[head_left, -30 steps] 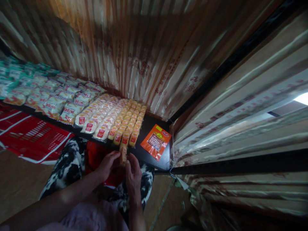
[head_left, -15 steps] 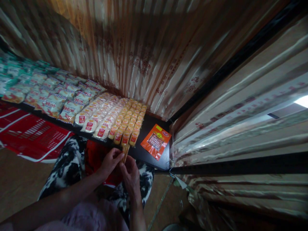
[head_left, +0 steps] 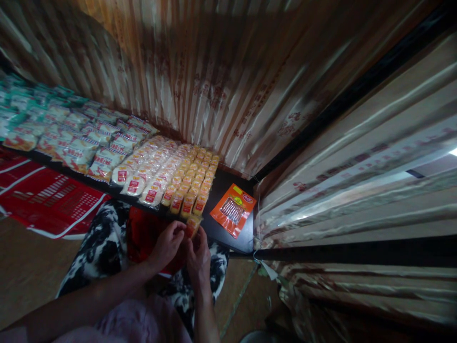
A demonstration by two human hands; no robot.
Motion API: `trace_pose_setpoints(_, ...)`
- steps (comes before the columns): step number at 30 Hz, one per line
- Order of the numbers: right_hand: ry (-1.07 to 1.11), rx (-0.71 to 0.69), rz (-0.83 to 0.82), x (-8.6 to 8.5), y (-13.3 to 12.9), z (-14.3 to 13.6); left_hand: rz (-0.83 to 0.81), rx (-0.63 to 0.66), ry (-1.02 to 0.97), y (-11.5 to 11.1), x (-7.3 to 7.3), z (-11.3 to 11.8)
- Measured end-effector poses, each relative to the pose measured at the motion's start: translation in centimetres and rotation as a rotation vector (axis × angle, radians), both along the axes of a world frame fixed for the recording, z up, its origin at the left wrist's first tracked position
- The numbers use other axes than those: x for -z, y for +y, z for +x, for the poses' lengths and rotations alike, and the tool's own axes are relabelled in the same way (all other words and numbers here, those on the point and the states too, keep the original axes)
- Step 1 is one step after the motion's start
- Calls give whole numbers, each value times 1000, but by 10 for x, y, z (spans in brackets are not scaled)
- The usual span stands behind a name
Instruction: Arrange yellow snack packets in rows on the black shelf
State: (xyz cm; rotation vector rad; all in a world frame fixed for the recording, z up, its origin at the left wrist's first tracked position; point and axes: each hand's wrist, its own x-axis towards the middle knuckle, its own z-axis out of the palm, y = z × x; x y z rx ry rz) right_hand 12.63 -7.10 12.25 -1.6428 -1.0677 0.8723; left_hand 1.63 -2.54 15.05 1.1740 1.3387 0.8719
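Observation:
Between my hands is a small yellow wrapped snack (head_left: 193, 226), held just off the front edge of the dark shelf (head_left: 223, 179). My left hand (head_left: 169, 244) pinches its left side, and my right hand (head_left: 198, 251) grips the right side from below. Just beyond stand rows of similar yellow wrapped snacks (head_left: 189, 186) with red labels. Left of these lie rows of round white wrapped snacks (head_left: 150, 174) in clear film. An orange flat packet (head_left: 233, 209) with a window lies to the right on the shelf.
Farther left on the shelf are white printed snack bags (head_left: 107, 159) and green bags (head_left: 21, 102). A red bag (head_left: 50, 200) with white straps hangs below. Pleated printed sheeting (head_left: 200, 71) rises behind, and a dark bar (head_left: 350, 250) runs right.
The wrapped snack has turned from edge-on to showing its broader labelled face. My right hand has shifted slightly right and up; my left hand's fingers have drawn in a little.

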Motion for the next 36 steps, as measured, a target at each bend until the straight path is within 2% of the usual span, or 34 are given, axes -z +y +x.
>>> trace_pose_setpoints(12,-104,19,-1,-6,9,2,34,43,-25,0,-5,4)
trace_pose_setpoints(16,-209,81,62,-2,8,5,66,65,2,0,3,7)
trace_pose_setpoints(22,-336,94,44,2,14,10,172,89,70,5,13,15)
trace_pose_setpoints(30,-326,147,91,4,36,18,251,99,100,15,20,21)
trace_pose_setpoints(36,-282,118,92,3,43,18,334,101,151,16,20,19)
